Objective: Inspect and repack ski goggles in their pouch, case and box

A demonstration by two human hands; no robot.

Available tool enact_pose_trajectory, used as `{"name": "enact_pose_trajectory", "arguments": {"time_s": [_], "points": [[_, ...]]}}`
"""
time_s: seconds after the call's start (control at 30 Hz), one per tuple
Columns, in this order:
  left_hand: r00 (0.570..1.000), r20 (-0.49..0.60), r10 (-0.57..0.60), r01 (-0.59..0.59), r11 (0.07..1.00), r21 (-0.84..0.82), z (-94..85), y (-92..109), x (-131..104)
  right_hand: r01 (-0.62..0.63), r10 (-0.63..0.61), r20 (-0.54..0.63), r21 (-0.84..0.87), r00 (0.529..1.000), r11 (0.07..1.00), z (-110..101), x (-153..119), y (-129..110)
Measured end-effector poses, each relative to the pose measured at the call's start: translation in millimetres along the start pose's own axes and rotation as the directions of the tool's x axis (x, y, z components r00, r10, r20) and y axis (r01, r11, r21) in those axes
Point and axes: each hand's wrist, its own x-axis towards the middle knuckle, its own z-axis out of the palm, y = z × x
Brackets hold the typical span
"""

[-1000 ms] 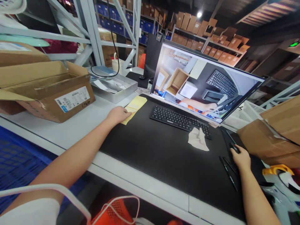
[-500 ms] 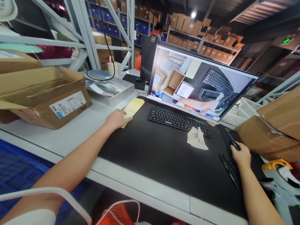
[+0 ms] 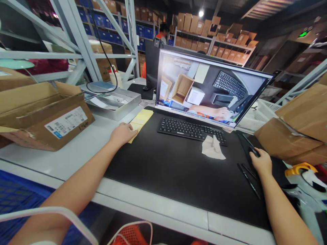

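My left hand [image 3: 123, 133] rests on the near end of a yellow paper pad [image 3: 141, 119], at the left edge of the black desk mat [image 3: 176, 170]. Its fingers are loosely bent and nothing is gripped. At the right, my right hand [image 3: 261, 161] is wrapped over a black mouse [image 3: 254, 152]. A black keyboard [image 3: 181, 128] lies below the monitor [image 3: 212, 86], which displays a picture of a desk with boxes and an arm. A crumpled white tissue [image 3: 213, 147] touches the keyboard's front edge. Dark pens [image 3: 249, 181] lie left of my right forearm.
An open cardboard box [image 3: 66, 127] stands on the left, beside a grey tray [image 3: 117, 103] with papers. More cardboard boxes [image 3: 293, 136] are at the right, near a yellow and white object [image 3: 304, 169]. A white cable [image 3: 63, 211] crosses the lower left. Shelves stand behind.
The whole view has shifted slightly, so the desk items appear a little further left. Both hands keep their places, the left at the yellow pad and the right on the mouse.
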Motion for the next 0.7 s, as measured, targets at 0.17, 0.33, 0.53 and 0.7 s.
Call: {"name": "enact_pose_trajectory", "arguments": {"time_s": [0.17, 0.33, 0.53, 0.7], "points": [[0.998, 0.046, 0.031, -0.032, 0.999, 0.028, -4.6, -2, 1, -0.053, 0.054, 0.058, -0.007, 0.997, 0.999, -5, -1, -8], [0.998, 0.055, 0.035, -0.038, 0.998, 0.044, -3.9, -5, 2, -0.065, 0.069, 0.073, -0.055, 0.995, 0.996, -8, -3, -8], [0.998, 0.053, 0.046, -0.047, 0.999, 0.027, -0.4, -5, -2, -0.079, 0.086, 0.075, -0.09, 0.993, 0.993, -9, -2, -6], [0.995, 0.099, 0.03, -0.038, 0.996, 0.08, -0.7, -3, -7, -0.105, 0.115, 0.072, -0.133, 0.991, 0.986, -11, -1, -6]]}}
